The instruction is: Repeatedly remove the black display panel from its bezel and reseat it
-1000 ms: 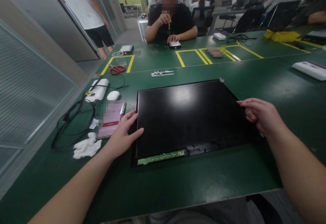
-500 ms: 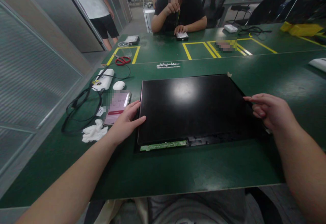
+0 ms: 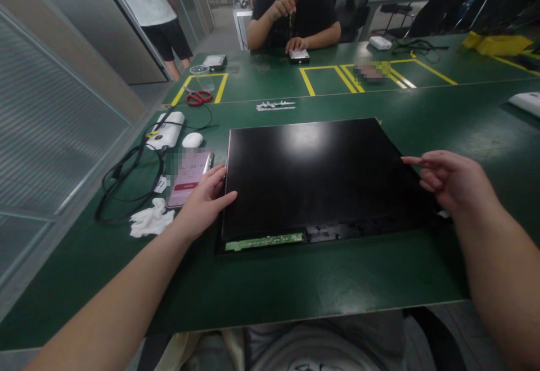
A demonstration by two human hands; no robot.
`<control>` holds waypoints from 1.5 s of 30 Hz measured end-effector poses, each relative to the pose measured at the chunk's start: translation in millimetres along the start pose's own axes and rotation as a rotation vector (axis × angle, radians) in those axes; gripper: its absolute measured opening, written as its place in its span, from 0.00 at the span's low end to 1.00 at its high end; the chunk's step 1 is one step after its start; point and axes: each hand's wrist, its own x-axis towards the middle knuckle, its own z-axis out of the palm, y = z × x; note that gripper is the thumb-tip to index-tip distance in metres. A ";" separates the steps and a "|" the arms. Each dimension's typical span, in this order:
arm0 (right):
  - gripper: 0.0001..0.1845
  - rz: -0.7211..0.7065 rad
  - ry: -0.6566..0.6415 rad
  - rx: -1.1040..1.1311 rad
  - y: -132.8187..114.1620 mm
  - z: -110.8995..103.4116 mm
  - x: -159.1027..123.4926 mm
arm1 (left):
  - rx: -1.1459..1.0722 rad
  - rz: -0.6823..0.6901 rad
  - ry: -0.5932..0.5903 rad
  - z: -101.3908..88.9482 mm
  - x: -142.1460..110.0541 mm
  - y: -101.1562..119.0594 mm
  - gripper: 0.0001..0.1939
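A black LCD panel [image 3: 312, 179] lies over a dark frame on the green table, its glossy face up. Along the near left edge runs a narrow green circuit board [image 3: 264, 241]. My left hand [image 3: 206, 193] grips the panel's left edge, thumb on top of the face and fingers against the side. At the right edge, my right hand [image 3: 447, 177] has its index fingertip on the rim, the other fingers curled in; its thumb is mostly hidden. The panel's far right corner sits slightly above the frame, partly covering a small pale tab there.
Left of the panel are a phone [image 3: 188, 179], crumpled white tissue [image 3: 151, 219], a white mouse [image 3: 193, 140], a white box [image 3: 166, 130], black cables [image 3: 101, 196] and red scissors [image 3: 199, 98]. White scraps [image 3: 275, 105] lie beyond it. A co-worker [image 3: 295, 16] sits opposite, one hand on a hard drive [image 3: 299, 56].
The camera view has tilted down and shifted. The panel's far edge has risen a little, so the corner tab shows less. Both hands keep their places at the panel's sides.
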 end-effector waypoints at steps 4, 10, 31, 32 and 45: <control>0.07 0.016 0.047 0.032 -5.7 4.0 -4.5 | -0.001 0.036 -0.023 1.5 -0.2 0.0 0.38; 0.05 0.046 0.055 -0.002 -3.7 4.5 -3.5 | 0.015 0.011 0.002 1.2 2.2 -2.3 0.41; 0.07 0.047 0.056 -0.010 -1.7 6.7 -5.6 | 0.122 0.037 0.074 7.0 5.8 -10.9 0.33; 0.07 0.050 0.058 -0.008 -1.7 6.9 -5.7 | 0.123 0.037 0.078 7.6 5.6 -10.6 0.32; 0.10 0.058 0.031 -0.043 -0.3 2.9 -0.6 | 0.211 0.034 0.081 6.3 6.1 -10.3 0.32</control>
